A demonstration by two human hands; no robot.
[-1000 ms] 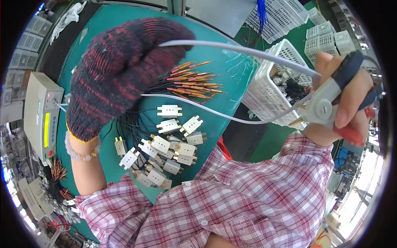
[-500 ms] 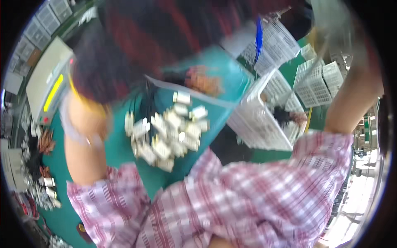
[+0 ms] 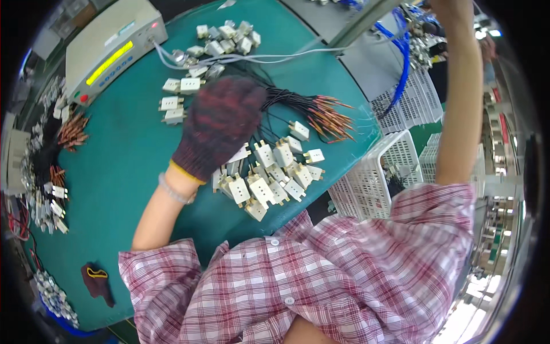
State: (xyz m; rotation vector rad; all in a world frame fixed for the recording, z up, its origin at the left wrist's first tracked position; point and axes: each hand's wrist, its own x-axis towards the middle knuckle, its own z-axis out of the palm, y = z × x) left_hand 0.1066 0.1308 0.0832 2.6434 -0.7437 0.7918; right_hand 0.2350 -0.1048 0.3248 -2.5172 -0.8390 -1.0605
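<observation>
My left hand (image 3: 223, 123), in a dark red and black knit glove with a yellow cuff, is curled over a bundle of black wires (image 3: 283, 100). Bare copper-coloured ends (image 3: 332, 117) of the bundle fan out to its right. Its fingertips are hidden under the glove's back. White plug blocks with metal prongs (image 3: 260, 189) lie heaped just below the hand, and more white blocks (image 3: 226, 40) lie above it. My right hand (image 3: 452, 8) is raised at the upper right, cut off by the picture's edge; its fingers do not show.
A beige tester (image 3: 114, 49) with a lit yellow display stands at the far left, its grey cables crossing the green table (image 3: 120, 212). A dark glove (image 3: 98, 284) lies near left. White plastic baskets (image 3: 366, 178) stand beyond the right edge. A metal post (image 3: 366, 26) rises at back right.
My gloved left hand has come down from close before the camera onto the black wires. My right arm stays raised. The view has shifted, showing more of the table and tester.
</observation>
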